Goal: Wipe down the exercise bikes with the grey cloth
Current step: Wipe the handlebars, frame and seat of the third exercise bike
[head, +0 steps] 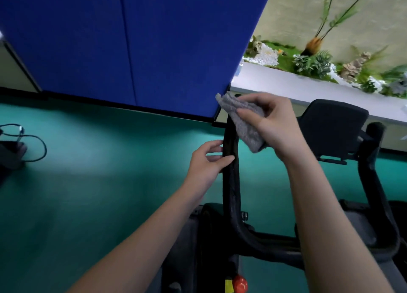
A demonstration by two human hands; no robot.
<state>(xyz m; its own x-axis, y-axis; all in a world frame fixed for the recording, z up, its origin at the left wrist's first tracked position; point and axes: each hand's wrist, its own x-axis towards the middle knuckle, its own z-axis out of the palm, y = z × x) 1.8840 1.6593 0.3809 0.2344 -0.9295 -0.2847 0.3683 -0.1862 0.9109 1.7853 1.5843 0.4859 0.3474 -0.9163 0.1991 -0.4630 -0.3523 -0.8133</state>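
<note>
One grey cloth point(243, 125), right grip point(278, 125); handlebar point(231, 189), left grip point(207, 163).

Two bare forearms reaching forward from below, left grip point(207, 160) curled around the black handlebar point(231, 189) from its left, thumb across the front, right grip point(273, 125) higher, just right of the handlebar, pinching a grey cloth point(244, 125) between thumb and fingers.

Teal floor point(99, 182) carries black exercise bike point(231, 204) at centre-right, blue partition panel point(132, 39) standing behind it, looped black cable point(36, 148) at far left by dark object point(10, 158) (blurred, kind unclear). Pale sheen left of bike.
</note>
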